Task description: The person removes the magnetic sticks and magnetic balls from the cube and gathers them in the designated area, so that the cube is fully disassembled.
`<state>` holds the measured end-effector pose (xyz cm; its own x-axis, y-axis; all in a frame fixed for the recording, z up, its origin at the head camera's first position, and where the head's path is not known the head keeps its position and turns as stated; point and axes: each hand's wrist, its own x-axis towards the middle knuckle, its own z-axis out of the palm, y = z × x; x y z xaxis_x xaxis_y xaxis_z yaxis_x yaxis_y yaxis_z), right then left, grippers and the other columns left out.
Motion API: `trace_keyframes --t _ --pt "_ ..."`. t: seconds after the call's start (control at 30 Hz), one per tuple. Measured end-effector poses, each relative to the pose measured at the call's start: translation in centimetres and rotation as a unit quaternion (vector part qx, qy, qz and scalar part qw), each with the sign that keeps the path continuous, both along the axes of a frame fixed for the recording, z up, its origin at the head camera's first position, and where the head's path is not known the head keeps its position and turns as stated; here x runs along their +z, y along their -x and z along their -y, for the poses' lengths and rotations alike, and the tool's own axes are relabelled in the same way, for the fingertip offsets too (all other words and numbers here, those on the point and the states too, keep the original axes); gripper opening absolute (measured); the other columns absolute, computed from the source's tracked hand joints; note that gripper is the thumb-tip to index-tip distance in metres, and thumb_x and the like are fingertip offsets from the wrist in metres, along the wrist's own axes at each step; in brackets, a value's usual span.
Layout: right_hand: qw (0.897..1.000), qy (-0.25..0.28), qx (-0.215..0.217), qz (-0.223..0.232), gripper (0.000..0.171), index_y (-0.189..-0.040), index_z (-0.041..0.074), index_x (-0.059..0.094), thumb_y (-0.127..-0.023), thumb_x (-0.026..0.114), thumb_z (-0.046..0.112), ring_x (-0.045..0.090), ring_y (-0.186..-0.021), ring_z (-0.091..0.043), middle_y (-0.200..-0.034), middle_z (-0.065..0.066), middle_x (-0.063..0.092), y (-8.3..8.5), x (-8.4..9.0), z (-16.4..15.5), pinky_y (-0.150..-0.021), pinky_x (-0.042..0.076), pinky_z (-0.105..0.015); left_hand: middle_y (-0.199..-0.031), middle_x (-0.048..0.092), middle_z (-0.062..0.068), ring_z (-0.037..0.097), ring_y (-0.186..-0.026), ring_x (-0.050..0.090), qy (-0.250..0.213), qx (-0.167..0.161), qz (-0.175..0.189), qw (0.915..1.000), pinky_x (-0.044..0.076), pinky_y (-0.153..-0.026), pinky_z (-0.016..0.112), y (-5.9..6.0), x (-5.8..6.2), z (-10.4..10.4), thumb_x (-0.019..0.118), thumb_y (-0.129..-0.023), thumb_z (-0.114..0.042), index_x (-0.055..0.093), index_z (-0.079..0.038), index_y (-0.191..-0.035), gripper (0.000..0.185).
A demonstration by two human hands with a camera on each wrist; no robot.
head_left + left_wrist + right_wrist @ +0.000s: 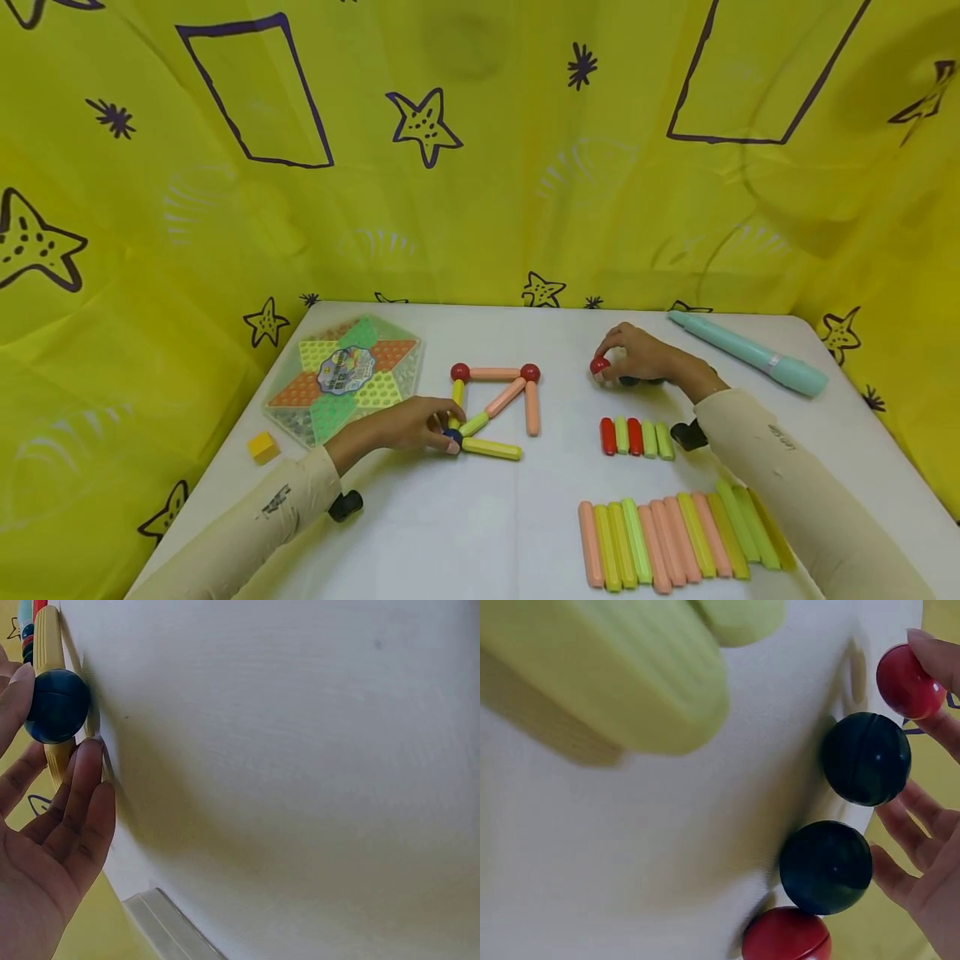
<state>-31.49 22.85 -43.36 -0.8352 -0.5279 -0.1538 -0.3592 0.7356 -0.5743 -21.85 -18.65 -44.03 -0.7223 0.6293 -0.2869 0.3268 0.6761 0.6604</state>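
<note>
My left hand (pixel 412 425) pinches a dark blue ball (pixel 453 437) at the near-left corner of a figure of rods and balls. From that ball run a yellow rod (pixel 492 450), a light green rod (pixel 474 424) and another yellow rod (pixel 458 392). Two red balls, one on the left (pixel 460 372) and one on the right (pixel 530 373), stand at the far corners, with a pink rod (pixel 495 374) between them. Over to the right, my right hand (pixel 641 354) holds a red ball (pixel 909 681) between thumb and finger. Beneath its palm lie dark balls (pixel 826 868) and another red ball (pixel 787 936).
Short red and green rods (pixel 634 437) lie in a row near my right forearm. Several longer rods (pixel 660 542) are lined up closer to me. A hexagonal case (pixel 408 367), a yellow cube (pixel 263 448) and a teal tube (pixel 750 354) rest on the white table (pixel 442 533).
</note>
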Motion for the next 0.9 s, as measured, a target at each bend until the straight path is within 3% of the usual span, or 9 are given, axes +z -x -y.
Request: trace_keyframes --t 0.43,0.73,0.9 --pt "0.999 -0.036 -0.004 0.021 0.036 -0.112 0.004 0.072 -0.085 0.080 0.027 0.048 -0.115 -0.038 -0.129 -0.026 0.052 -0.13 -0.18 -0.29 -0.098 0.042 -0.057 -0.105 0.066 0.001 0.013 -0.094 0.061 0.009 0.000 -0.005 0.9999 0.051 -0.086 0.033 -0.04 0.04 -0.08 0.078 -0.089 -0.029 0.063 -0.015 -0.123 0.039" --pt "0.998 -0.038 -0.012 0.039 0.040 -0.112 0.006 0.071 -0.084 0.081 0.032 0.052 -0.102 -0.030 -0.118 -0.018 0.056 -0.08 -0.37 -0.77 -0.085 0.046 -0.040 -0.107 0.066 0.001 0.013 -0.096 0.061 0.005 0.003 0.003 1.0000 0.051 -0.088 0.035 0.05 0.01 -0.18 0.077 -0.090 -0.030 0.063 -0.017 -0.125 0.040" --pt "0.999 -0.035 -0.012 0.037 0.041 -0.111 0.006 0.070 -0.083 0.083 0.033 0.052 -0.105 -0.031 -0.120 -0.019 0.055 -0.15 -0.67 -0.85 -0.087 0.046 -0.042 -0.107 0.066 0.001 0.012 -0.096 0.061 0.010 0.002 -0.001 0.9999 0.051 -0.088 0.034 0.09 -0.07 -0.07 0.077 -0.090 -0.030 0.063 -0.017 -0.124 0.039"
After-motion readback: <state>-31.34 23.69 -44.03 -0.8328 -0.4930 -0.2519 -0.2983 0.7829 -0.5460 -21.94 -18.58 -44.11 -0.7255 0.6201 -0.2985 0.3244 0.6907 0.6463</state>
